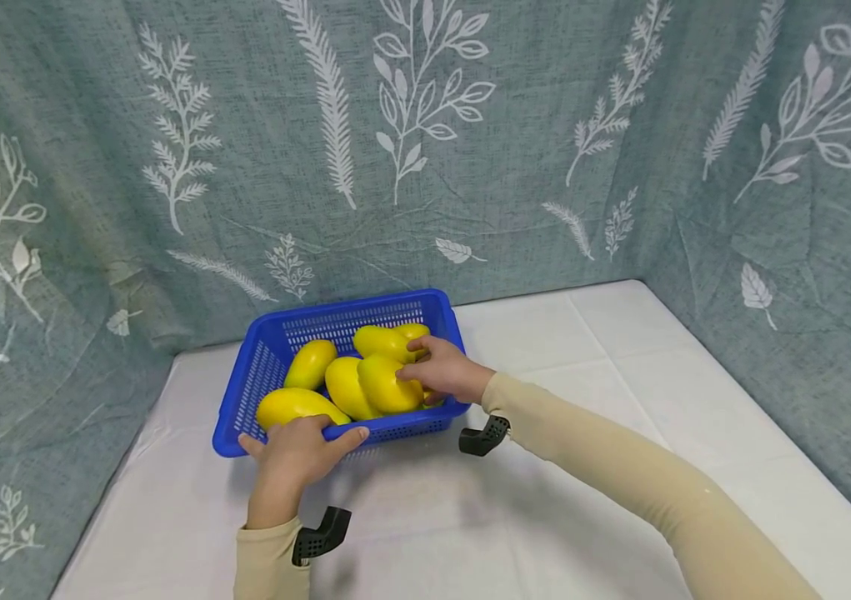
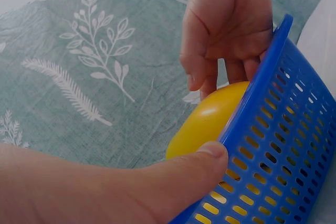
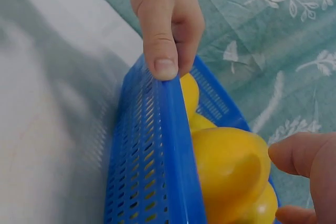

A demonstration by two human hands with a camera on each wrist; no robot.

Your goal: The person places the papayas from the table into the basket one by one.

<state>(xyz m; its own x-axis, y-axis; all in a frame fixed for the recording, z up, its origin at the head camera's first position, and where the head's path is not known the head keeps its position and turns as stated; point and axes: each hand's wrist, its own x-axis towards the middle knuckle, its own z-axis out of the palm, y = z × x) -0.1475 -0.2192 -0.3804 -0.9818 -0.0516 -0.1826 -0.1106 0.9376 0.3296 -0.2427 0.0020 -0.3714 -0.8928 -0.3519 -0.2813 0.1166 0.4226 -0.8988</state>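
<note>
Several yellow mangoes lie in a blue perforated plastic basket (image 1: 410, 422). My left hand (image 1: 297, 454) grips the near rim at the left, its thumb outside the wall; beside its fingers lies one mango (image 1: 293, 406). Over the basket's right part reaches my right hand (image 1: 449, 371), its thumb and fingers spread apart. Its thumb tip overlaps the edge of a large mango (image 1: 386, 385) near the front. In the right wrist view that mango (image 3: 231, 166) leans close to the rim, thumb tip right at its side. Another mango (image 1: 311, 364) lies at the back left.
The basket stands on a white-covered table (image 1: 568, 500), near its back edge. A grey-green curtain (image 1: 515, 217) with white leaf prints hangs behind and on both sides. Each wrist carries a black camera mount (image 1: 485, 436).
</note>
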